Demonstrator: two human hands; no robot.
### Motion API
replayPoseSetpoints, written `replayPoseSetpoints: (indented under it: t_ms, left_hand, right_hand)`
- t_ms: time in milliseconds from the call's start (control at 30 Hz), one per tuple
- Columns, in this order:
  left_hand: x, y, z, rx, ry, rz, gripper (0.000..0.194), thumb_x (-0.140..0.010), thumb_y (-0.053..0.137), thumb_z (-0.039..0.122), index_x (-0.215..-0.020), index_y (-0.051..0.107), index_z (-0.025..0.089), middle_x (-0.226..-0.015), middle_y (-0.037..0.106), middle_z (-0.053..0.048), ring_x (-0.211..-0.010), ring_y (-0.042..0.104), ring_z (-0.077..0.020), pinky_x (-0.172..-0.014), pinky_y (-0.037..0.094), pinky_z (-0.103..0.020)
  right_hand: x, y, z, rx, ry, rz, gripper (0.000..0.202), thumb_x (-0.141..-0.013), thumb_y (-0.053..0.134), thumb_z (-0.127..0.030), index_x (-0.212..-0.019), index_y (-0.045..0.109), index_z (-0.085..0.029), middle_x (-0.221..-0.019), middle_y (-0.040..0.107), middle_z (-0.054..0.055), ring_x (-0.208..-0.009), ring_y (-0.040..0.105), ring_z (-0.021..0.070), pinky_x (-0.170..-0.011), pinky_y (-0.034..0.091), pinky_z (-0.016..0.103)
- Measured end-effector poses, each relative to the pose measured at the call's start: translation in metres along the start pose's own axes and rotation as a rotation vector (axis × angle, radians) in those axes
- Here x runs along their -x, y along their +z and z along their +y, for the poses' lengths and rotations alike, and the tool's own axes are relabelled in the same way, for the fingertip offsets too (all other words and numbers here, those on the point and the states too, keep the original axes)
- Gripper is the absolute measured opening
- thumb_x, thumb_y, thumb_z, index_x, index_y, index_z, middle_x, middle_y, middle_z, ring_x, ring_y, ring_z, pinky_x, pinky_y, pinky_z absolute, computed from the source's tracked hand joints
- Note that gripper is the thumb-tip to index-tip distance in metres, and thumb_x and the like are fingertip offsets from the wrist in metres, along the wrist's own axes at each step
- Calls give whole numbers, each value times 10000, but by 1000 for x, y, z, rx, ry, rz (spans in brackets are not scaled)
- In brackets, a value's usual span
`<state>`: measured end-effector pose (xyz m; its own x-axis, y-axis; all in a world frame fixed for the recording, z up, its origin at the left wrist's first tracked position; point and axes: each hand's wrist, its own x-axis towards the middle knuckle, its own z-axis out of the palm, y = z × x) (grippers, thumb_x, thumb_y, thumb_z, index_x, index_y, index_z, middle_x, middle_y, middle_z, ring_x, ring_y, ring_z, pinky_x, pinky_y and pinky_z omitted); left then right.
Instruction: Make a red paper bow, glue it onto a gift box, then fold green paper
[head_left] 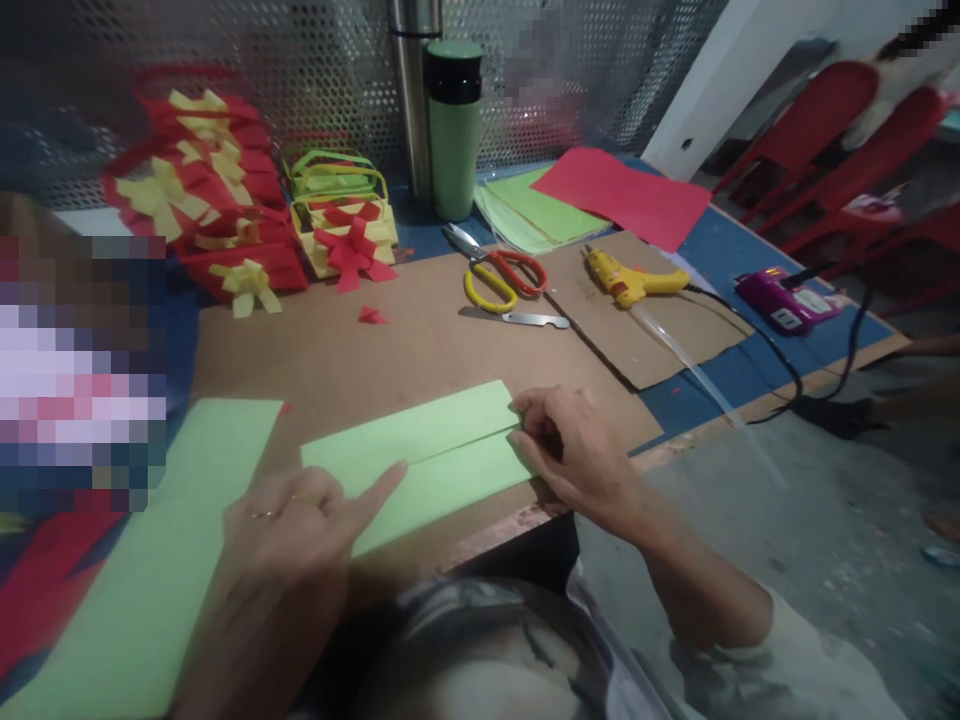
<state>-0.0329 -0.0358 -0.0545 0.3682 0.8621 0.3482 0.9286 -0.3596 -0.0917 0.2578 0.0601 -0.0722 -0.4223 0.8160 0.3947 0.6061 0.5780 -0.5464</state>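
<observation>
A light green sheet [450, 477], folded so that two flaps meet along a line in its middle, lies on brown cardboard near the table's front edge. My left hand [300, 520] rests on its left part, the index finger stretched along the middle line and the other fingers curled under. At the sheet's right end my right hand [566, 440] pinches the edge between thumb and fingers. Another light green sheet [172, 530] lies to the left, partly behind my left hand and forearm.
Scissors [491, 280], a metal blade [536, 320] and a yellow glue gun [634, 280] lie beyond the hands. Red baskets [247, 250], a yellow basket [345, 235], a green bottle [454, 140] and coloured sheets [622, 190] stand or lie behind. A purple power socket [787, 300] is at right.
</observation>
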Motion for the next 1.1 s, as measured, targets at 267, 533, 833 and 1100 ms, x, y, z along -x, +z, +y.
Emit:
replayPoseSetpoints:
  t_ms: [267, 533, 833, 1100]
  left_hand:
    - [-7, -6, 0, -71, 47, -72, 602, -881, 475, -13, -1342, 693, 307, -729, 536, -42, -729, 422, -226, -643, 273, -362]
    - [-4, 3, -7, -79, 71, -15, 620, -879, 499, 2, -1340, 680, 376, -703, 554, -29, -711, 457, -217, -638, 255, -366]
    - [-4, 2, -6, -3, 34, 21, 579, -888, 519, 19, -1313, 699, 368, -704, 572, -24, -720, 486, -222, -666, 288, -358]
    - [5, 0, 15, 46, -249, 77, 341, -963, 555, 143, -1217, 759, 245, -803, 647, -53, -861, 592, -239, -785, 385, -374]
  right_hand:
    - [1, -2, -1, 18, -59, 25, 78, -958, 565, -172, -1021, 568, -218, -838, 649, 17, -776, 571, 187, -736, 371, 336]
    - [0, -3, -1, 73, -165, 16, 237, -1031, 501, -159, -1119, 714, -212, -844, 619, 35, -798, 556, 171, -711, 331, 341]
    - [1, -5, 0, 73, -189, -8, 221, -1018, 529, -150, -1032, 744, -197, -828, 625, 42, -802, 543, 174, -711, 319, 344]
    - [3, -6, 6, 120, -243, -22, 214, -1021, 537, -159, -1019, 748, -200, -801, 615, 42, -764, 537, 177, -688, 306, 341]
